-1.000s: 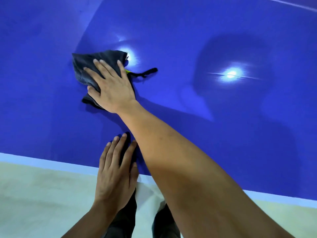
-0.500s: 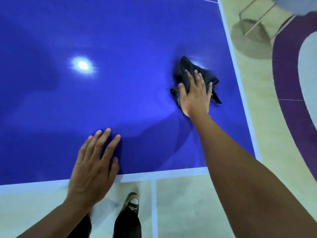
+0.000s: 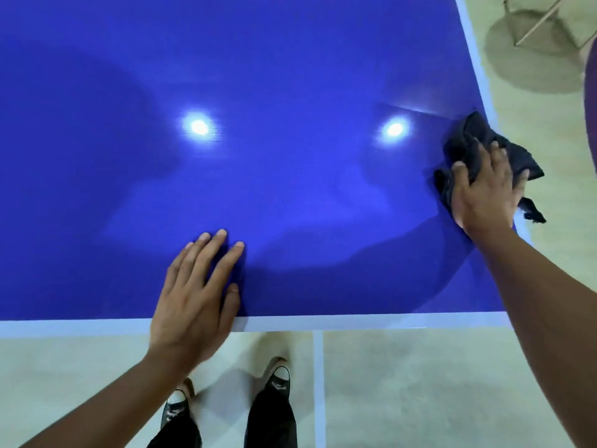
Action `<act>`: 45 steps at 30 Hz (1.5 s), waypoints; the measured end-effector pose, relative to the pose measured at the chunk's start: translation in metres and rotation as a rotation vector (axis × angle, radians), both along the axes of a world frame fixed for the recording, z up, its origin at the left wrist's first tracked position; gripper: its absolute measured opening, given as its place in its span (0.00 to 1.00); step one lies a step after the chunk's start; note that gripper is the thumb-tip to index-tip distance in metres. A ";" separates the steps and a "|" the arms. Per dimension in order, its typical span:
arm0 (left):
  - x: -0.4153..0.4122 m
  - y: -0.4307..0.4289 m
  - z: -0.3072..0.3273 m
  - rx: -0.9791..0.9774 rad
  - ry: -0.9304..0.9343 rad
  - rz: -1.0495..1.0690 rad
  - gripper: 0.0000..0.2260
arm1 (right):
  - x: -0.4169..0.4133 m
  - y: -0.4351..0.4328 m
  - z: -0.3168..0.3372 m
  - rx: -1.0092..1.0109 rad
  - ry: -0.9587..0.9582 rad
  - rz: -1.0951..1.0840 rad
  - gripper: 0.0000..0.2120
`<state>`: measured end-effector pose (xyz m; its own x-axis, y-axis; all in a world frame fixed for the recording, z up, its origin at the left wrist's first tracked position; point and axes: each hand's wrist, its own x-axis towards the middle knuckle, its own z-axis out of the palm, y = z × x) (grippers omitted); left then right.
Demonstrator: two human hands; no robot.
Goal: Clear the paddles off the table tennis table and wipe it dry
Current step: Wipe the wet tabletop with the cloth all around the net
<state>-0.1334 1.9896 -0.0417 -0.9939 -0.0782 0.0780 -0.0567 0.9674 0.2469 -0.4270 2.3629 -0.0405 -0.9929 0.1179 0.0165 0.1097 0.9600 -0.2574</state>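
The blue table tennis table (image 3: 290, 76) fills the upper view, with a white line along its near and right edges. A dark cloth (image 3: 468, 147) lies at the table's right edge, part of it hanging past the edge. My right hand (image 3: 484, 192) presses flat on the cloth with spread fingers. My left hand (image 3: 197, 292) rests flat on the table near the front edge, fingers straight. No paddles are in view.
Beige floor (image 3: 420, 383) with a white line lies beyond the near and right table edges. A metal-framed stand (image 3: 533, 24) and its shadow sit on the floor at the top right. My two shoes (image 3: 277, 376) stand just below the near edge.
My right hand has swept the cloth from the table's left part across to its right edge. My left hand stays flat near the front edge.
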 end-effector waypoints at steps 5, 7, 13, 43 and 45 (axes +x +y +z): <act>0.005 -0.009 0.000 0.193 0.075 0.027 0.23 | 0.027 -0.057 -0.001 0.014 0.010 0.043 0.34; 0.014 -0.014 0.002 0.190 0.102 0.025 0.23 | 0.048 -0.102 -0.003 0.037 0.018 0.111 0.32; 0.084 -0.065 0.002 0.084 0.079 0.079 0.25 | 0.120 -0.263 -0.003 0.084 0.039 0.407 0.28; 0.132 -0.100 -0.015 -0.063 -0.038 0.134 0.29 | 0.154 -0.015 -0.003 -0.030 0.023 -0.115 0.33; 0.130 -0.099 -0.010 -0.019 -0.038 0.128 0.28 | 0.158 -0.023 -0.003 -0.045 0.043 -0.127 0.33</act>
